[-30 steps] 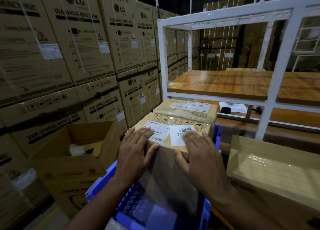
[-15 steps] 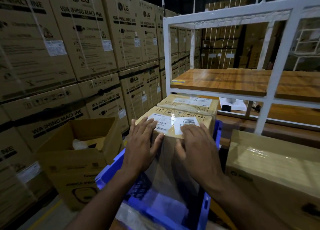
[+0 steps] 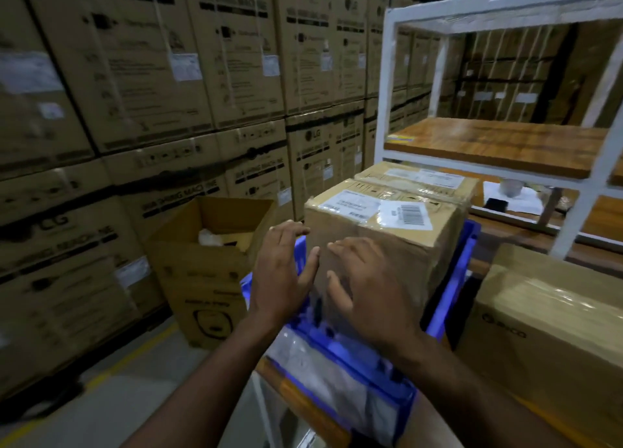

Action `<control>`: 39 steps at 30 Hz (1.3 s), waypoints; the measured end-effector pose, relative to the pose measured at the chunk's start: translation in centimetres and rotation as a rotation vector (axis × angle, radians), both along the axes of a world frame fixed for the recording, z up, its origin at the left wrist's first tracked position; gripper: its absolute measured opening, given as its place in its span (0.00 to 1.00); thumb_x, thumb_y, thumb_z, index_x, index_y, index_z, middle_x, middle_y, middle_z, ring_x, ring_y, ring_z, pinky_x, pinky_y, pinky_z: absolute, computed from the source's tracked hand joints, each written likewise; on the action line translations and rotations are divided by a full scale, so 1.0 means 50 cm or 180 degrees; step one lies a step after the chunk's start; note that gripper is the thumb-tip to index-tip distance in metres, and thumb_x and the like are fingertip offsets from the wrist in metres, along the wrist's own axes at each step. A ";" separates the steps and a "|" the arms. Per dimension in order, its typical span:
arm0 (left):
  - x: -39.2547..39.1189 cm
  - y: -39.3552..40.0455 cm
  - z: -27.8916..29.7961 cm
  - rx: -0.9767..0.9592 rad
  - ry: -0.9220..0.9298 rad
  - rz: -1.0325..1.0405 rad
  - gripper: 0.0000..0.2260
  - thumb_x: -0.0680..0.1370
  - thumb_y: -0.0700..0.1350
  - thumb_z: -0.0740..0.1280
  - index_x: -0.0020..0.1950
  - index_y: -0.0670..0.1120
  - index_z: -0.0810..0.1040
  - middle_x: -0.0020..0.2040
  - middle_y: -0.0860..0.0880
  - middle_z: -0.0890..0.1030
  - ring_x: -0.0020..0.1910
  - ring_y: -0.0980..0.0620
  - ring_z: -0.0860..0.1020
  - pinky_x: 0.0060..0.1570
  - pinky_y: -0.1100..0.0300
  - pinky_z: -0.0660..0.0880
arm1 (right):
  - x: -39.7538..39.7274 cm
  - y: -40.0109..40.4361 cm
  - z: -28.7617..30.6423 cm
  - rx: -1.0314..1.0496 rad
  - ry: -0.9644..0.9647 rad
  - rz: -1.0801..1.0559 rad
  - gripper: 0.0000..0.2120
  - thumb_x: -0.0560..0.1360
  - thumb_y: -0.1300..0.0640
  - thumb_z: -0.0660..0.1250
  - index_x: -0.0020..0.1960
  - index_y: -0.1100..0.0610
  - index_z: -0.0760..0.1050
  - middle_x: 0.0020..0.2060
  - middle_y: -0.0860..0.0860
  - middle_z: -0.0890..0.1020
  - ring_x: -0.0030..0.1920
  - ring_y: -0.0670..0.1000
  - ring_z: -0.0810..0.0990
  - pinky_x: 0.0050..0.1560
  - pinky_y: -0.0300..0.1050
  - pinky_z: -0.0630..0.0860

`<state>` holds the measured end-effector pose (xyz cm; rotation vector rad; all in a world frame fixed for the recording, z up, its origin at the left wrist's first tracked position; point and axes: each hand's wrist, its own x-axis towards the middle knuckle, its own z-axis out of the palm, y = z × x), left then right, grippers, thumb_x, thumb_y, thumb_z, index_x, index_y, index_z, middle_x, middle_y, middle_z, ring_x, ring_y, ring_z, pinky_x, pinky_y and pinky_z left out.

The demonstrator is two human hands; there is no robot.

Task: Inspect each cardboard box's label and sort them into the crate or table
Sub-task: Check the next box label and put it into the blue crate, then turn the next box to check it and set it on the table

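both forearms are reaching forward over the near rim of the blue plastic crate, where a clear plastic wrap is lying. the left hand is hovering with its fingers straight and lightly spread, its fingertips sitting just beside the near left corner of the taped cardboard box; whether they are touching it cannot be told. the right hand is facing the near side of that box with fingers extended and slightly parted, gripping nothing; contact is unclear through the blur. the box is standing upright in the crate, just beyond the fingers, and two white shipping labels with barcodes are showing on its top. directly behind it a second labelled cardboard box is sitting, touching it. right of the right hand's fingers a wrapped carton is resting near the crate. left of the left hand's fingers an open cardboard carton is standing on the floor. beyond the fingers, a white-framed rack with wooden shelves is rising on the right and stacked washing machine cartons are forming a wall on the left.
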<state>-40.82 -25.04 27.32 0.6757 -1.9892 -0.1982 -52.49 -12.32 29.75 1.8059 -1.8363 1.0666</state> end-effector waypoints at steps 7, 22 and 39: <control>0.130 0.111 -0.064 0.0470 0.0064 0.0746 0.12 0.79 0.48 0.69 0.39 0.51 0.70 0.33 0.55 0.73 0.34 0.57 0.72 0.33 0.66 0.65 | 0.068 0.042 -0.048 0.0494 -0.0267 0.0664 0.16 0.74 0.53 0.66 0.61 0.55 0.78 0.52 0.50 0.79 0.54 0.50 0.74 0.56 0.47 0.73; 0.575 0.494 -0.343 0.2198 -0.0915 0.2855 0.23 0.79 0.50 0.66 0.30 0.47 0.59 0.24 0.49 0.64 0.27 0.49 0.66 0.30 0.53 0.55 | 0.401 0.206 -0.330 0.2098 -0.0416 0.1990 0.17 0.76 0.51 0.65 0.63 0.55 0.77 0.58 0.50 0.79 0.61 0.51 0.75 0.61 0.46 0.71; 1.084 0.628 -0.497 0.3066 -0.1035 0.3248 0.17 0.79 0.53 0.64 0.33 0.48 0.68 0.29 0.51 0.72 0.31 0.51 0.72 0.31 0.56 0.63 | 0.880 0.228 -0.524 0.3220 -0.0515 0.1719 0.14 0.76 0.52 0.65 0.59 0.55 0.77 0.57 0.52 0.80 0.59 0.55 0.77 0.55 0.45 0.72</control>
